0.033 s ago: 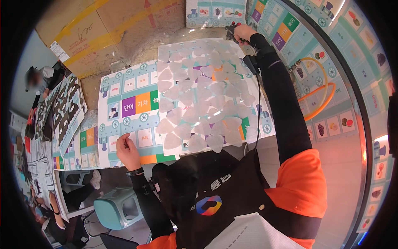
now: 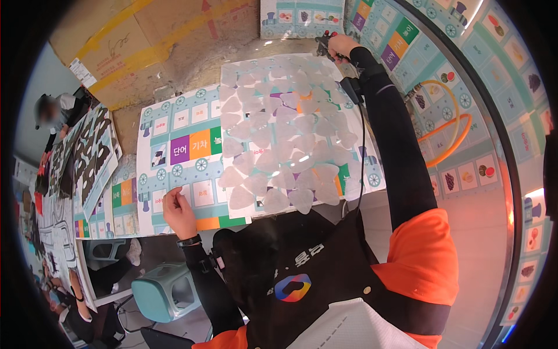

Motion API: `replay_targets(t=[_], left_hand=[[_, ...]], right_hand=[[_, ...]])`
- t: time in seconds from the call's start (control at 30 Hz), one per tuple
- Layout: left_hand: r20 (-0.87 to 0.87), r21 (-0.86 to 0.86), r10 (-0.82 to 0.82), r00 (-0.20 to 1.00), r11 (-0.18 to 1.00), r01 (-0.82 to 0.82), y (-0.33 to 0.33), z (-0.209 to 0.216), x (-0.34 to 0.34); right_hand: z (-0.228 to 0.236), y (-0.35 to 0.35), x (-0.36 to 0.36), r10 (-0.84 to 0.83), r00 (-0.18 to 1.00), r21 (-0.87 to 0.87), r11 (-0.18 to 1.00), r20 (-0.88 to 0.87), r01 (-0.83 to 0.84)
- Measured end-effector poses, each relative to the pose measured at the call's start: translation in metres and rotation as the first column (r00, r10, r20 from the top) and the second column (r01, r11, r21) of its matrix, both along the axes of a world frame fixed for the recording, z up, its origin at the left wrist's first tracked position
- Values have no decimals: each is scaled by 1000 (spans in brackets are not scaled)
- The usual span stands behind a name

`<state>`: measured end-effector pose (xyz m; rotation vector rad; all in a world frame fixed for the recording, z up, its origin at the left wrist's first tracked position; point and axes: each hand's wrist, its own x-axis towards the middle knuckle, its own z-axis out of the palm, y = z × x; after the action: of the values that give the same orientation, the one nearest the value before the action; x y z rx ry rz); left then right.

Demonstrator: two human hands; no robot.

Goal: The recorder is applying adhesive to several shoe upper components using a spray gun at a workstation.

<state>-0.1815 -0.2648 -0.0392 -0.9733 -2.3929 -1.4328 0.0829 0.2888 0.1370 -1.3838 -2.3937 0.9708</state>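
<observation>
My right hand (image 2: 343, 46) reaches to the far edge of the table, its fingers closed round a small dark tool with a bit of red (image 2: 323, 44); its exact kind is too small to make out. My left hand (image 2: 179, 213) rests on the near left part of a printed train-pattern sheet (image 2: 200, 145), fingers loosely bent, nothing visible in them. Between the hands, a pale translucent sheet with rows of rounded, petal-like shapes (image 2: 285, 139) lies over the printed sheets. A black cable (image 2: 362, 157) hangs from my right forearm across its right side.
Cardboard (image 2: 163, 46) with yellow tape stands at the back left. An orange hose (image 2: 459, 136) loops at the right beside a dark curved frame (image 2: 510, 174). Dark patterned sheets (image 2: 87, 157) lie left. A teal stool (image 2: 165, 291) stands below the table; another person (image 2: 64, 110) is at far left.
</observation>
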Motion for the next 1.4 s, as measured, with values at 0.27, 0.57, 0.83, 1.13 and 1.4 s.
replay_targets(t=[0.27,0.57,0.83,1.13,1.4], left_hand=[[-14,13,5,1000,1000,-5,-1,-3,-2],[-12,22,-3,1000,1000,3,0,-3,-2],[-10,22,-4,1000,1000,5,0,0,0],[-12,35,4,1000,999,-4,0,1,0],[-8,30,-21,1000,999,21,0,5,1]], right_hand=[[-3,-9,-2,-101,994,-4,995,-39,101],[-2,2,5,-101,991,44,994,89,97],[9,-14,2,5,997,-32,999,-79,-8],[2,-26,-59,98,991,14,995,-91,-97],[0,-32,-80,87,991,-43,995,-106,-92]])
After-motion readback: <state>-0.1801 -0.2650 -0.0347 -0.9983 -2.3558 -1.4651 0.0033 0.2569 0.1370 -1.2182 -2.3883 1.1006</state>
